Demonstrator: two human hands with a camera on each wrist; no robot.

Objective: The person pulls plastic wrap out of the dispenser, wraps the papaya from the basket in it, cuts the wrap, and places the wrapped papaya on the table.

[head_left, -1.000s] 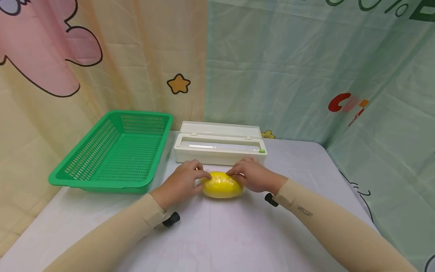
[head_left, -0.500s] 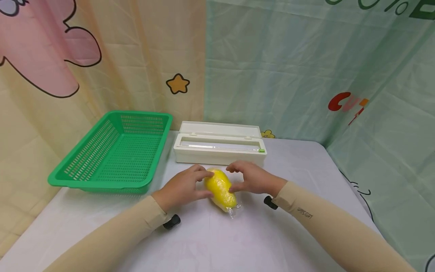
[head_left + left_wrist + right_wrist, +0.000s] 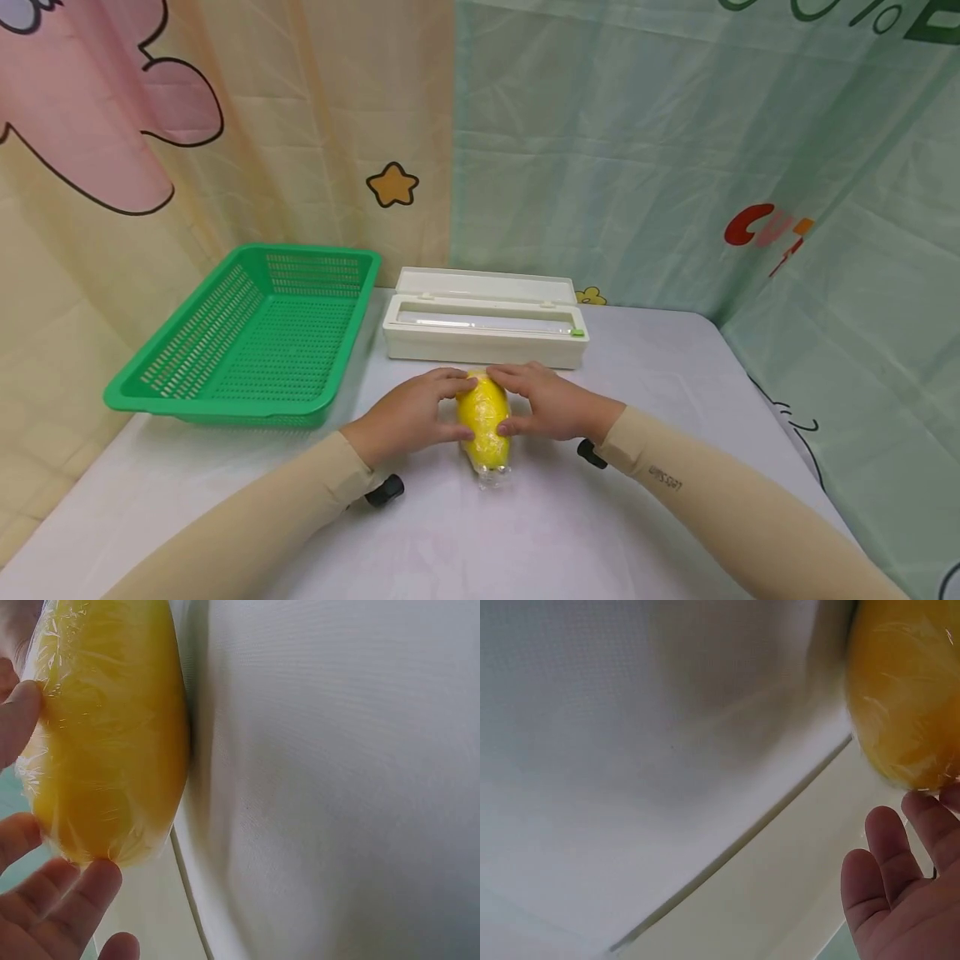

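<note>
A yellow oblong thing (image 3: 483, 423), wrapped in clear cling film, lies lengthwise on the white cloth, a crumpled film tail (image 3: 492, 477) at its near end. My left hand (image 3: 401, 417) holds its left side, with the thumb near the middle and the fingers toward the far end. On the opposite side, my right hand (image 3: 558, 403) holds it with the thumb on the flank and the fingers over the far end. In the left wrist view, shiny wrinkled film covers the yellow thing (image 3: 112, 742), with fingertips at its end. The right wrist view catches only part of it.
Just beyond the hands stands a white cling film dispenser (image 3: 483, 343), lid raised, with a green slider (image 3: 577, 332) at its right end. A green plastic basket (image 3: 339, 379) sits at the left. Printed curtains hang behind the table.
The yellow wrapped thing has turned from lying crosswise to pointing toward me, bringing its film tail to the near end. The right hand, lifted partly off half a second ago, is back around it.
</note>
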